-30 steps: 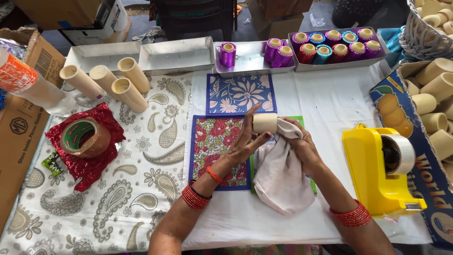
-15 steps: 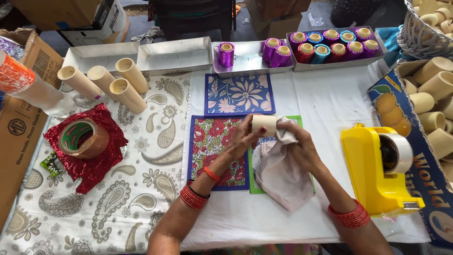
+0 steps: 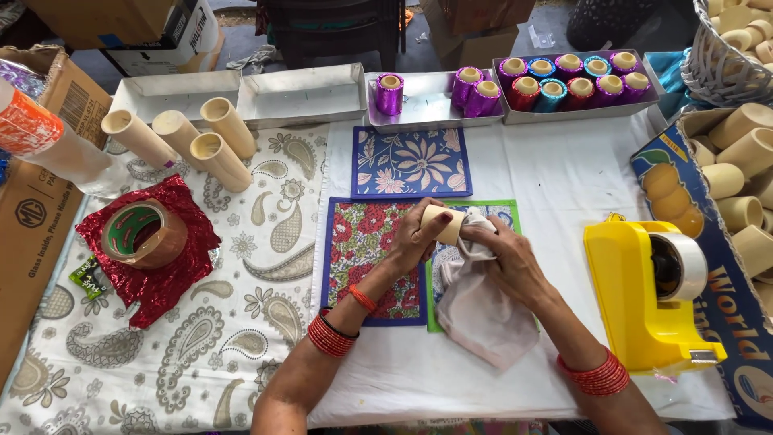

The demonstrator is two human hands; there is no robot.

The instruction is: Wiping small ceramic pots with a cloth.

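Note:
My left hand (image 3: 416, 238) grips a short beige cardboard tube (image 3: 442, 224) held sideways over the floral squares. Pressed against the tube's right end, my right hand (image 3: 509, 259) clutches a pale pink cloth (image 3: 481, 313) that hangs down onto the white table cover. Both wrists carry red bangles. Under the hands lie a red floral paper square (image 3: 366, 258) and a green-edged one (image 3: 507, 211), mostly hidden.
A blue floral square (image 3: 411, 162) lies beyond. Foil-wrapped tubes (image 3: 555, 84) fill a tray at the back. Three bare tubes (image 3: 181, 137) and a tape roll (image 3: 143, 234) on red foil sit left. A yellow tape dispenser (image 3: 648, 298) and boxes of tubes (image 3: 737, 173) stand right.
The tube has turned slightly in my left hand and the right hand has bunched the cloth closer around its end. Both hands stay in nearly the same place.

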